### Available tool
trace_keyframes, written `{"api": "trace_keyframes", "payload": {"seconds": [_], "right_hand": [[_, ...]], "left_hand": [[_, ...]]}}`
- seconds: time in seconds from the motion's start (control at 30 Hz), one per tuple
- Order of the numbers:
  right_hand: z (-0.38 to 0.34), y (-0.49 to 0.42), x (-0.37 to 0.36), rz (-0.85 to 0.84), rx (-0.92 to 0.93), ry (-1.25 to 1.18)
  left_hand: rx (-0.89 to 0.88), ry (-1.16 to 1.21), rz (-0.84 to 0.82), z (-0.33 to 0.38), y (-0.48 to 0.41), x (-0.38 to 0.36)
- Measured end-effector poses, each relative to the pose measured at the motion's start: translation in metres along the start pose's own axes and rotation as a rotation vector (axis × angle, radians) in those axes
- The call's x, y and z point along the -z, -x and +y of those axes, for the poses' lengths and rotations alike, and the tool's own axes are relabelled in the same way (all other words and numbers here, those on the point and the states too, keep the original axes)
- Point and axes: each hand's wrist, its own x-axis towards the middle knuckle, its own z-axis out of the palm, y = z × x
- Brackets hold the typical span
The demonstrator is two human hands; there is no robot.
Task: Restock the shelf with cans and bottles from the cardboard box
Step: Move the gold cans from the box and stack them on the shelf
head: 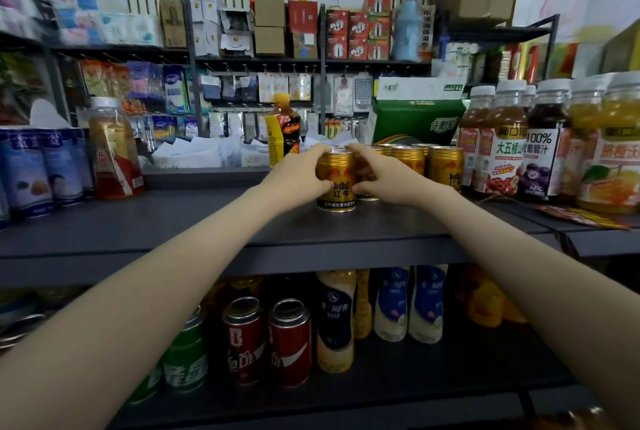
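Left hand is wrapping the upright gold can mid-frame. Right hand is gripping the neighbour can, which is touching its right side.

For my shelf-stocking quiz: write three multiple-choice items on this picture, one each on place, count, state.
1. The front gold can stands on: A the upper shelf; B a chair; C the floor.
2. Red cans on the lower shelf: A none; B two; C five.
3. The left hand and right hand: A hang open; B grip the front can and a second gold can; C point upward.
Key: 1 A, its base rests there; 2 B, two stand together; 3 B, each curls round one.
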Motion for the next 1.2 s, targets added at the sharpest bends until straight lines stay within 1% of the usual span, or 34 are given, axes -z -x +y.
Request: {"api": "trace_keyframes", "payload": {"seconds": [0.13, 0.2, 0.27, 0.33, 0.4, 0.47, 0.57, 0.67, 0.73, 0.87, 1.0, 1.07, 1.2], "right_hand": [[-0.003, 0.010, -0.004, 0.099, 0.014, 0.112], [-0.010, 0.017, -0.007, 0.144, 0.034, 0.135], [-0.021, 0.022, -0.007, 0.177, 0.052, 0.140], [-0.033, 0.026, -0.006, 0.208, 0.049, 0.129], [-0.047, 0.032, -0.006, 0.241, 0.064, 0.094], [-0.067, 0.043, -0.011, 0.273, 0.125, 0.041], [-0.102, 0.069, -0.033, 0.275, 0.285, -0.022], [-0.138, 0.102, -0.070, 0.206, 0.468, -0.092], [-0.163, 0.124, -0.101, 0.166, 0.561, -0.146], [-0.231, 0.166, -0.180, -0.014, 0.671, -0.302], [-0.305, 0.218, -0.265, -0.299, 0.749, -0.412], [-0.341, 0.243, -0.305, -0.439, 0.786, -0.414], [-0.408, 0.282, -0.379, -0.634, 0.870, -0.367]], "left_hand": [[0.001, -0.008, 0.002, -0.003, 0.009, -0.003], [0.018, 0.032, 0.020, 0.000, 0.017, -0.001], [0.082, 0.130, 0.047, 0.002, 0.029, 0.006], [0.193, 0.220, 0.095, 0.003, 0.046, 0.016], [0.250, 0.247, 0.168, 0.005, 0.072, 0.027], [0.251, 0.221, 0.273, 0.007, 0.109, 0.036], [0.236, 0.002, 0.399, 0.009, 0.181, 0.037], [0.280, -0.170, 0.442, 0.005, 0.264, 0.025], [0.372, -0.223, 0.392, -0.001, 0.323, 0.017], [0.687, -0.312, 0.269, -0.015, 0.450, 0.021], [1.044, -0.393, 0.202, -0.019, 0.578, 0.045], [1.191, -0.406, 0.164, -0.022, 0.633, 0.060], [1.379, -0.444, 0.213, -0.040, 0.721, 0.081]]}}
